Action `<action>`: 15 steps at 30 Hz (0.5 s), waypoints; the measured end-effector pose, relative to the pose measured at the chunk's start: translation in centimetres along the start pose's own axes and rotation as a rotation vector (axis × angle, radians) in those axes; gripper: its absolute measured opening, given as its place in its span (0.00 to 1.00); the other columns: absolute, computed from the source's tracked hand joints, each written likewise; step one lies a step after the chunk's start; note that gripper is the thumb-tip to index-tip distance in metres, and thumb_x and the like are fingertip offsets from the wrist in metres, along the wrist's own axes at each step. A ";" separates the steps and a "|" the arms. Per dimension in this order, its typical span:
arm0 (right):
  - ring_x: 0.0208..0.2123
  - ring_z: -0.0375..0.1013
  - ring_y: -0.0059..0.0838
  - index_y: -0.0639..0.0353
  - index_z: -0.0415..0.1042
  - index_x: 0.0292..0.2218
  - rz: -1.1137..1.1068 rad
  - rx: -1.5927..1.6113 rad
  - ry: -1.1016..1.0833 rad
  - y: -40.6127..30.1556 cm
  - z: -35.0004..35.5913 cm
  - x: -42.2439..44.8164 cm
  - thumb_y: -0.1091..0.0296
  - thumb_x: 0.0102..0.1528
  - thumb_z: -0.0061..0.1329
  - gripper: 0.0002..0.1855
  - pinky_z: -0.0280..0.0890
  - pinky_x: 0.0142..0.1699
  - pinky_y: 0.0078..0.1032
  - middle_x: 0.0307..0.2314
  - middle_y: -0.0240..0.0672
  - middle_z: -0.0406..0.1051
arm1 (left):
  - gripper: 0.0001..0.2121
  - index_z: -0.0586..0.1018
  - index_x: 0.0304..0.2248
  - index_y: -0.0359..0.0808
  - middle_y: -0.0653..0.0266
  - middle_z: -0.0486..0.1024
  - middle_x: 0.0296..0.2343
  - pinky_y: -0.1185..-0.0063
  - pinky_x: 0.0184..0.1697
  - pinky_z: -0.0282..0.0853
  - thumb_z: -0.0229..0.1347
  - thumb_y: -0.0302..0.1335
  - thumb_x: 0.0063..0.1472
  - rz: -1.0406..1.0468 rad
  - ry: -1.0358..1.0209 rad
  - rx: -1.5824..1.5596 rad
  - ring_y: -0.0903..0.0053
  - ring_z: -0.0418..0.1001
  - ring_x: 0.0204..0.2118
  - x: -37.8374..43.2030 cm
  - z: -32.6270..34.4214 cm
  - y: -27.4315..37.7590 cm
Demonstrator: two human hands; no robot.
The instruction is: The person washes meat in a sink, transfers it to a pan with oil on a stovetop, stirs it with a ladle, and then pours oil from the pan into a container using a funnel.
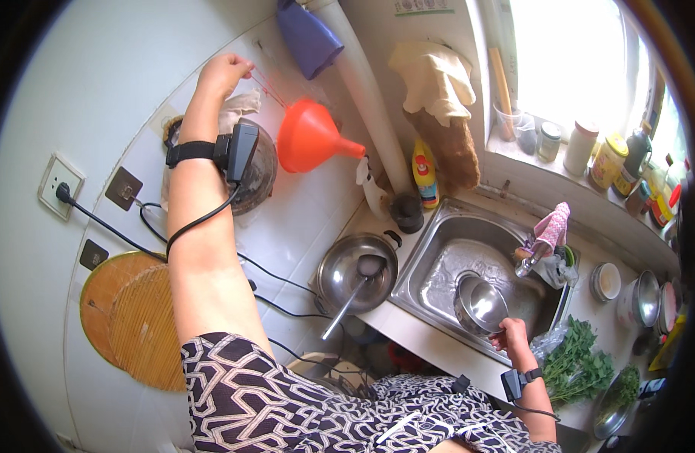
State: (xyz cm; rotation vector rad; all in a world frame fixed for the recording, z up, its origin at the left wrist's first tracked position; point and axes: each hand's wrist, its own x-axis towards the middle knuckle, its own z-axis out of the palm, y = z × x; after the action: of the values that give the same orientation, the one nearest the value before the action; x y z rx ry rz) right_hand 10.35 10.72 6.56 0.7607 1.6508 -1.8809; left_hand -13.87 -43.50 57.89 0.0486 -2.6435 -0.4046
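Observation:
My left hand (pixel 224 75) is raised against the tiled wall and pinches a thin red string. From that string hangs an orange-red plastic funnel (pixel 309 139), its spout pointing right. A round dark metal pan or lid (pixel 255 170) is on the wall behind my forearm, partly hidden. Low on the right, my right hand (pixel 511 334) grips the rim of a stainless steel bowl (pixel 483 304). The bowl is tilted over the near side of the steel sink (pixel 438 255).
A steel pan (pixel 333 272) with a ladle (pixel 370 269) stands left of the sink. Leafy greens (pixel 579 357) lie to its right. A yellow bottle (pixel 425 175) stands behind it. Jars (pixel 580 147) line the windowsill. A power cord (pixel 115 226) runs from the wall socket.

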 end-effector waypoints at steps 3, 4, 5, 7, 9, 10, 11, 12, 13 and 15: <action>0.10 0.68 0.35 0.72 0.65 0.26 -0.002 0.008 -0.030 0.4 -0.1 1.1 0.70 0.46 0.37 0.11 0.60 0.10 0.28 0.17 0.53 0.71 | 0.12 0.80 0.26 0.38 0.65 0.78 0.21 0.75 0.28 0.65 0.56 0.38 0.52 -0.048 0.084 0.086 0.78 0.71 0.22 0.7 -0.4 -2.2; 0.10 0.67 0.34 0.73 0.65 0.26 -0.031 -0.018 -0.035 0.2 0.2 0.9 0.71 0.46 0.37 0.11 0.60 0.11 0.28 0.16 0.53 0.71 | 0.12 0.80 0.26 0.38 0.65 0.78 0.21 0.74 0.28 0.65 0.56 0.39 0.52 -0.059 0.105 0.160 0.76 0.72 0.22 0.9 -0.6 -2.9; 0.10 0.67 0.34 0.73 0.65 0.26 -0.035 -0.014 -0.035 0.0 0.6 0.7 0.71 0.46 0.37 0.11 0.60 0.11 0.28 0.16 0.53 0.71 | 0.12 0.80 0.25 0.38 0.64 0.77 0.21 0.74 0.28 0.65 0.55 0.39 0.52 -0.072 0.128 0.236 0.74 0.72 0.22 1.1 -0.8 -3.5; 0.09 0.67 0.35 0.72 0.63 0.26 -0.027 -0.009 -0.029 -0.4 1.0 0.7 0.71 0.45 0.36 0.10 0.60 0.11 0.28 0.16 0.53 0.70 | 0.13 0.80 0.24 0.38 0.62 0.77 0.21 0.73 0.31 0.67 0.55 0.39 0.52 -0.088 0.158 0.273 0.70 0.74 0.25 0.7 -0.6 -2.9; 0.09 0.67 0.35 0.72 0.63 0.26 -0.029 -0.003 -0.038 -0.4 1.3 1.0 0.71 0.45 0.36 0.10 0.60 0.11 0.28 0.16 0.53 0.70 | 0.13 0.79 0.26 0.38 0.60 0.78 0.24 0.71 0.34 0.68 0.54 0.39 0.52 -0.202 0.174 0.340 0.66 0.76 0.30 0.4 -0.8 -2.2; 0.09 0.67 0.35 0.72 0.63 0.26 -0.028 -0.009 -0.041 -0.5 1.5 1.0 0.71 0.45 0.36 0.10 0.60 0.11 0.28 0.16 0.53 0.70 | 0.13 0.79 0.26 0.38 0.60 0.78 0.24 0.71 0.34 0.68 0.54 0.39 0.52 -0.201 0.173 0.344 0.66 0.76 0.30 0.2 -0.9 -2.3; 0.09 0.67 0.35 0.72 0.63 0.26 -0.027 -0.015 -0.043 -0.6 1.7 1.1 0.71 0.45 0.36 0.10 0.60 0.11 0.28 0.16 0.53 0.70 | 0.13 0.79 0.27 0.38 0.59 0.78 0.26 0.70 0.35 0.68 0.54 0.40 0.53 -0.212 0.225 0.362 0.64 0.76 0.32 0.1 -1.1 -2.3; 0.09 0.67 0.35 0.72 0.63 0.26 -0.025 -0.015 -0.044 -0.8 1.8 1.0 0.71 0.45 0.36 0.10 0.60 0.11 0.28 0.16 0.53 0.70 | 0.13 0.79 0.28 0.38 0.58 0.78 0.28 0.70 0.37 0.69 0.55 0.40 0.53 -0.222 0.276 0.378 0.63 0.76 0.34 0.1 -1.1 -2.4; 0.09 0.67 0.34 0.73 0.64 0.26 -0.034 -0.018 -0.045 -1.0 2.0 0.8 0.71 0.45 0.37 0.11 0.60 0.11 0.27 0.16 0.52 0.70 | 0.13 0.79 0.28 0.38 0.58 0.78 0.28 0.70 0.37 0.69 0.55 0.40 0.53 -0.223 0.275 0.379 0.63 0.76 0.34 0.1 -1.2 -2.6; 0.10 0.67 0.33 0.73 0.65 0.26 -0.044 -0.021 -0.049 -1.2 2.3 0.9 0.70 0.45 0.37 0.12 0.60 0.11 0.26 0.16 0.51 0.70 | 0.14 0.79 0.30 0.39 0.58 0.78 0.31 0.69 0.38 0.69 0.55 0.41 0.52 -0.294 0.314 0.369 0.61 0.75 0.36 0.4 -1.7 -3.0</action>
State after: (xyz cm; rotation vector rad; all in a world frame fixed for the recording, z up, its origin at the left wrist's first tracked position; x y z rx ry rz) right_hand 8.73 8.55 6.98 0.6689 1.6671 -1.8943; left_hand -13.59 -46.87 58.60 0.5742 -2.3653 0.0069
